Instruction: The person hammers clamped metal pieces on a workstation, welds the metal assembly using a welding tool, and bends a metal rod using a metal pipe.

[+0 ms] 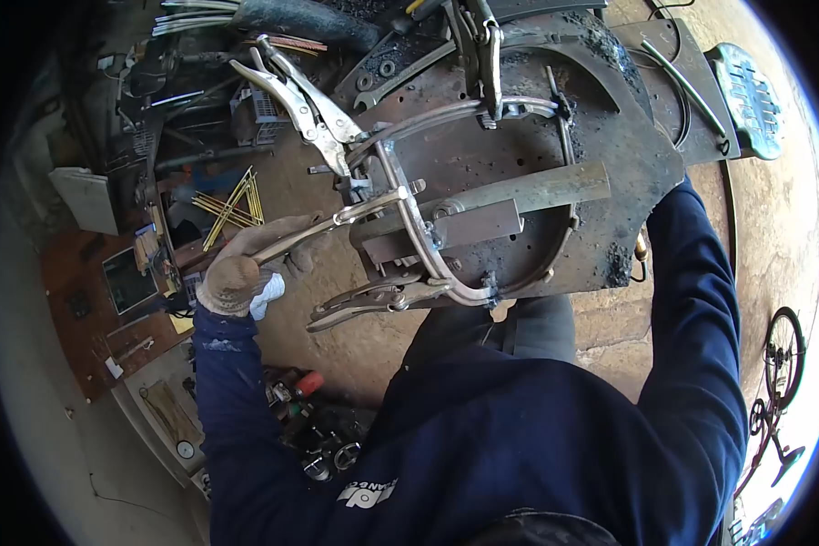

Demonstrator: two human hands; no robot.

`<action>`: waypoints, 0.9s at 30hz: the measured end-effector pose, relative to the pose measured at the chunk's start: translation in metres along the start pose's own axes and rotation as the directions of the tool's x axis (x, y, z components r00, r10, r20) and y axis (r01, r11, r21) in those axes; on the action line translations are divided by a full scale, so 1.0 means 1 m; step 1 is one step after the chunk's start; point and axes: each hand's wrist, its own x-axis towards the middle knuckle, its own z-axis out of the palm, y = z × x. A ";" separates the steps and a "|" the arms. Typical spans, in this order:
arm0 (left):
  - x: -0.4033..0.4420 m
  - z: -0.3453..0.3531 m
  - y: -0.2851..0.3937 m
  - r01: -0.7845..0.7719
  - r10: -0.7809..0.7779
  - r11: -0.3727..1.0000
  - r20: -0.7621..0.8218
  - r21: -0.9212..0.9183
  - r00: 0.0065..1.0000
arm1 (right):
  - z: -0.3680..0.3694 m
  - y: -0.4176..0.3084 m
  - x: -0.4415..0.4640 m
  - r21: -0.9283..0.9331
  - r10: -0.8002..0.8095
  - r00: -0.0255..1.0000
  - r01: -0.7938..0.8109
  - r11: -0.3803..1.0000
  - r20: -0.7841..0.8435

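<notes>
My left hand (293, 238), in a pale work glove, is around a long narrow tool (314, 235) with a rounded brown end at my wrist. The tool's far end meets a bent metal-rod frame (416, 223). Locking pliers (314, 114) grip the frame's upper left corner, and a second pair (378, 305) grips its lower edge. A third clamp (487, 68) holds the top. A flat metal bar (537, 193) and a piece of angle iron (464, 232) lie across the frame. My right hand is hidden past the metal worktable's (628, 173) right edge; only the sleeve shows.
Yellow rods (232, 209) lie in a pile on the left. A wrench (405, 75) rests at the table's back. Beyond the right side are a teal plastic seat (746, 100) and a bicycle (778, 382). Machine parts (323, 437) sit on the floor below left.
</notes>
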 end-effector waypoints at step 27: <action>0.007 -0.002 0.004 -0.001 -0.004 0.996 0.060 0.084 0.998 | -0.190 -0.062 -0.199 0.688 0.129 0.732 0.544 0.479 -0.669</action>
